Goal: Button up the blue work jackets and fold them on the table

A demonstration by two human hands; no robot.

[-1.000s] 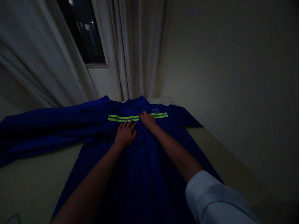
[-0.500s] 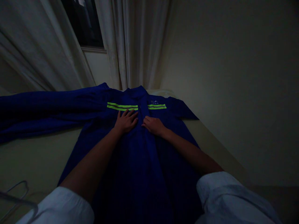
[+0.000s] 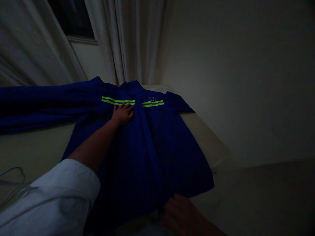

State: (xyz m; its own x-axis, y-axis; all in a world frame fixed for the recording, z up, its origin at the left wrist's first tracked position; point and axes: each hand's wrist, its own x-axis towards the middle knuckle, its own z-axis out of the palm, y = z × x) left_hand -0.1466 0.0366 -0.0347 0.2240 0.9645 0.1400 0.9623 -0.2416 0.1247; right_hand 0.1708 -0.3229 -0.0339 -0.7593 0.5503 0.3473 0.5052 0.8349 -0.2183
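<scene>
A dark blue work jacket (image 3: 131,167) with yellow-green and grey stripes across its chest lies spread out, front side up. My left hand (image 3: 123,114) rests flat on the chest just below one stripe, fingers spread. Down at the jacket's lower hem, near the bottom of the front placket, is my right hand (image 3: 180,213). Its fingers are curled and closed on the edge of the cloth there, though dimness and blur hide the fingertips. One sleeve stretches far to the left; the other is bent short at the right.
Under the jacket is a pale bed-like surface (image 3: 206,141), its edge running down the right side. A thin cable (image 3: 14,188) lies at lower left. Behind stand curtains (image 3: 137,42), a dark window (image 3: 73,18) and a plain wall (image 3: 233,75). The room is dim.
My right hand has moved from the chest placket down to the hem, toward me. My left hand stays on the chest. The view has shifted, showing the jacket's lower edge.
</scene>
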